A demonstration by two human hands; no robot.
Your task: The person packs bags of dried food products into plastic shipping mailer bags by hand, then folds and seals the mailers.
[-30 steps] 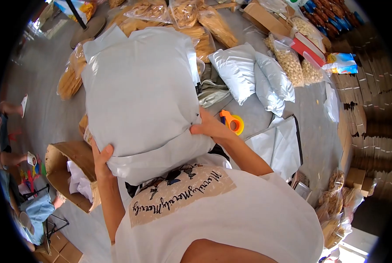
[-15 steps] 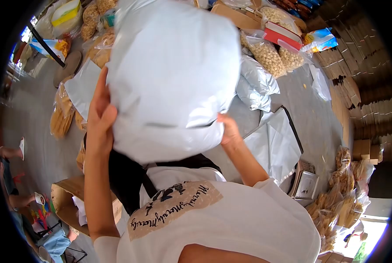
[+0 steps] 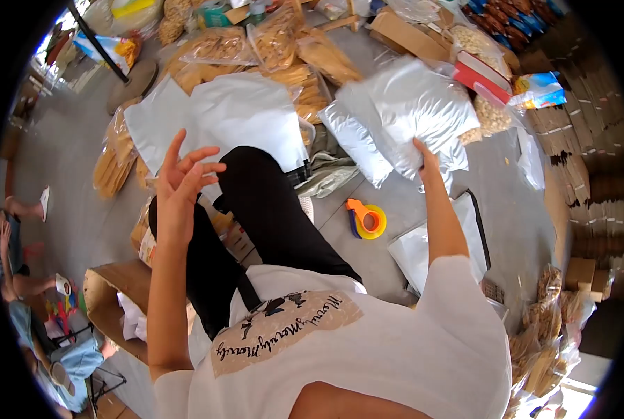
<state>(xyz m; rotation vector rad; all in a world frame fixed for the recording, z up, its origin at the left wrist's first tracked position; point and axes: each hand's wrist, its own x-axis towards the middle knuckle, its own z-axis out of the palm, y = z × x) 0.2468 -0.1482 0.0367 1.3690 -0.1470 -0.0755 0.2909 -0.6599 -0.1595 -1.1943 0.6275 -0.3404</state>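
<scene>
My right hand (image 3: 427,159) grips the near edge of a stuffed silver-white mailer bag (image 3: 413,101). That bag lies over or against other filled silver mailers (image 3: 357,143) at the front right; whether it rests fully on them I cannot tell. Raised above my left thigh, my left hand (image 3: 180,185) is open with its fingers apart and holds nothing. Beyond it, flat white mailer bags (image 3: 245,115) are spread out. An orange tape dispenser (image 3: 365,218) with yellow tape lies on the floor between my knee and my right forearm.
Clear bags of tan dried food (image 3: 273,42) lie ahead. A red box (image 3: 481,80) sits on bags of pale round pieces. More flat mailers (image 3: 409,251) lie at right, near stacked flattened cardboard (image 3: 577,146). An open carton (image 3: 116,300) stands at left; people sit beyond it.
The stuffed mailer has gone from in front of my chest to the front right, in my right hand. My left hand has let go of it. The tape dispenser has come into view.
</scene>
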